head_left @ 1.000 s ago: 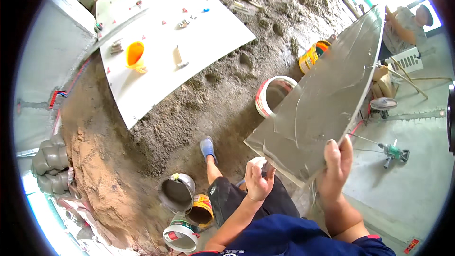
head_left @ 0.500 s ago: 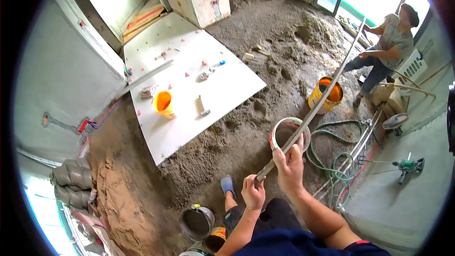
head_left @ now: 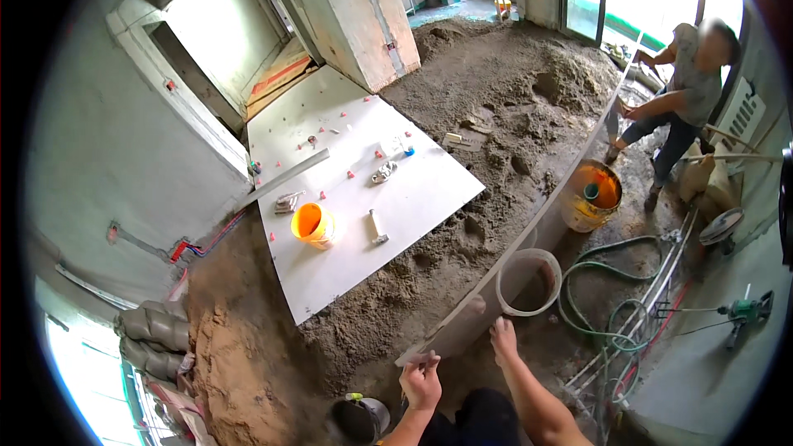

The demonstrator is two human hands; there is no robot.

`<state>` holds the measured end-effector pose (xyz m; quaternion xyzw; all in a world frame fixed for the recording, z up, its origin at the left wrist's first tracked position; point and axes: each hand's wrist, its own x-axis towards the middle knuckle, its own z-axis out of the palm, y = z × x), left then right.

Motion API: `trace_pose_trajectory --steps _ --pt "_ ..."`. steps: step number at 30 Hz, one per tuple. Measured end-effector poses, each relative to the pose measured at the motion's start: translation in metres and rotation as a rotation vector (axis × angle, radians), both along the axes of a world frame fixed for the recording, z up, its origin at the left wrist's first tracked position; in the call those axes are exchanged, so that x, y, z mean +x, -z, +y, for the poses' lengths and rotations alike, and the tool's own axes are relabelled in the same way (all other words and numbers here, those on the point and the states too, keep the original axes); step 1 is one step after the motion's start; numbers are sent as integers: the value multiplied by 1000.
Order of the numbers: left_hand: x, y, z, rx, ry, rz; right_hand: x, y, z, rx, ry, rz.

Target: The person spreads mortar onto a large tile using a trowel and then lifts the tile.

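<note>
A long, thin grey slab runs from near me up toward the far right, its broad face tilted into view. At its near corner, my left hand is closed with the fingertips on the edge. My right hand is in front of the slab's face, beside a pale bucket, its fingers slightly bent and holding nothing that I can see. A pale smudge like a reflection shows on the slab near it. The co-worker holds the far end with both hands.
Rough wet mortar covers the middle floor. A white board at left carries a yellow bucket and a mallet. An orange-lined bucket, green hose, mixer drill and sand heap stand around.
The slab has turned from edge-on so its broad face shows. My right hand has left the slab's upper edge and dropped lower. The co-worker leans in closer to it.
</note>
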<state>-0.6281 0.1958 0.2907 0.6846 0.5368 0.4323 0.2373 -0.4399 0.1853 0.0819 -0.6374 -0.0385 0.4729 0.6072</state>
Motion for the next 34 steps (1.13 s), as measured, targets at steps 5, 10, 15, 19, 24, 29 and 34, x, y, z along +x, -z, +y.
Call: trace_pose_trajectory --steps 5,10,15,19,24,29,34 --pt "4 -18 7 -179 -21 -38 -18 188 -57 -269 70 561" --pt "-37 -8 23 -236 -92 91 -70 221 -28 -408 50 612" --pt "-28 -22 64 -307 -85 -35 -33 299 9 -262 321 609" --pt "-44 -14 109 -423 -96 -42 -35 318 12 -227 332 607" --pt "-71 27 180 -623 -176 -333 -58 301 -2 -368 255 592" --pt "-78 64 270 -786 -262 -444 -42 305 -9 -557 414 592" --pt "-98 135 345 -953 -304 -427 -35 254 -33 -561 364 638"
